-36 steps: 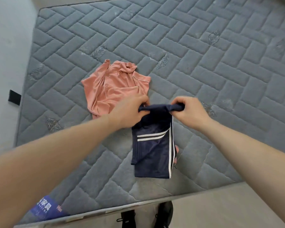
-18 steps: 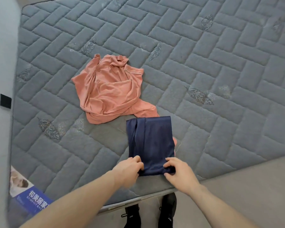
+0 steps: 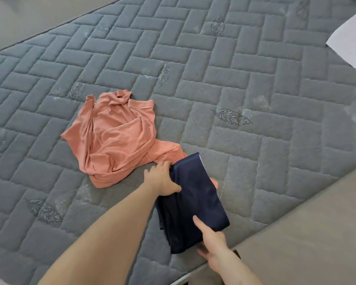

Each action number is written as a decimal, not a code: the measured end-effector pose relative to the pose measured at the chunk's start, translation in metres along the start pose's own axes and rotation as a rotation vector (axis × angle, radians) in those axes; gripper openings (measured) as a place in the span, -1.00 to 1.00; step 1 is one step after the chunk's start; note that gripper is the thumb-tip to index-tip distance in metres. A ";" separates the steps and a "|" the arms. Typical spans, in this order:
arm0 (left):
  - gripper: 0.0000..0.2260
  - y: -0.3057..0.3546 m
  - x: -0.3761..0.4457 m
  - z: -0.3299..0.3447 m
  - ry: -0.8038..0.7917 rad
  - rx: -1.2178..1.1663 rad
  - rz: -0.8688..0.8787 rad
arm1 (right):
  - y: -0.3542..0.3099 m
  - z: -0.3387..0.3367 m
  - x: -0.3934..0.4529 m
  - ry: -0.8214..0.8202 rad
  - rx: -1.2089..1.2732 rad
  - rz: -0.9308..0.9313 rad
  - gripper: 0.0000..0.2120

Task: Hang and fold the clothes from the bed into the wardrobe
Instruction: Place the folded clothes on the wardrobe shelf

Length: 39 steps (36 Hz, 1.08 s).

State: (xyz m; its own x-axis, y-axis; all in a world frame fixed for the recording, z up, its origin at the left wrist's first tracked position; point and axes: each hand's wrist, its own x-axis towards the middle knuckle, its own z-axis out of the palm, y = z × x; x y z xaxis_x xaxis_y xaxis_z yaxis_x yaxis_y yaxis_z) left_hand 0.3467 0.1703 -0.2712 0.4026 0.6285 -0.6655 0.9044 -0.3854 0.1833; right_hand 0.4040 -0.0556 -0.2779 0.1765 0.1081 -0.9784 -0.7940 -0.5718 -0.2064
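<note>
Both hands hold a folded navy garment near the bed's lower edge.

The left hand (image 3: 162, 178) grips the upper left side of the navy garment (image 3: 193, 202), thumb on top; the right hand (image 3: 212, 241) pinches its lower end, thumb pressed on the cloth. The garment lies at lower centre on the grey quilted bed (image 3: 234, 79). A crumpled pink shirt (image 3: 113, 138) sits just upper left, touching it. A white paper (image 3: 349, 42) lies at upper right.

Folded navy garment (image 3: 193, 202) beside crumpled salmon shirt (image 3: 115, 138) on mattress (image 3: 255, 99).
</note>
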 end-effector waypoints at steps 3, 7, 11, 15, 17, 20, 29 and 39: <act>-0.38 -0.008 -0.002 -0.001 -0.044 0.094 0.016 | 0.004 0.006 0.003 0.069 0.062 -0.030 -0.25; -0.74 -0.019 -0.019 -0.003 -0.056 0.235 0.062 | 0.010 0.003 -0.008 0.151 0.097 -0.042 -0.24; -0.88 -0.027 -0.046 -0.003 -0.254 -0.223 0.056 | 0.017 -0.011 -0.026 0.155 0.142 -0.075 -0.36; -0.88 -0.029 -0.081 0.000 -0.298 -0.518 -0.043 | 0.018 -0.027 -0.039 0.097 0.105 -0.101 -0.37; -0.90 -0.025 -0.101 0.001 -0.291 -0.654 -0.113 | 0.013 -0.035 -0.048 0.056 0.096 -0.121 -0.43; -0.85 -0.013 -0.139 -0.005 -0.256 -0.851 -0.195 | 0.003 -0.049 -0.077 -0.016 0.101 -0.155 -0.49; -0.46 0.060 -0.270 -0.088 -0.669 -1.186 -0.176 | -0.034 -0.130 -0.232 -0.223 0.067 -0.195 -0.58; -0.39 0.230 -0.359 -0.167 -0.638 -1.142 0.249 | -0.089 -0.284 -0.384 -0.254 0.186 -0.488 -0.50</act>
State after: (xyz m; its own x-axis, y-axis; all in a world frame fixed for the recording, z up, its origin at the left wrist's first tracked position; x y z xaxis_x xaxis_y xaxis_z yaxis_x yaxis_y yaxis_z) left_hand 0.4334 -0.0313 0.1305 0.7205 0.0794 -0.6889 0.5532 0.5332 0.6401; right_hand 0.5720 -0.2770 0.1204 0.4212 0.5281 -0.7374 -0.7488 -0.2563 -0.6113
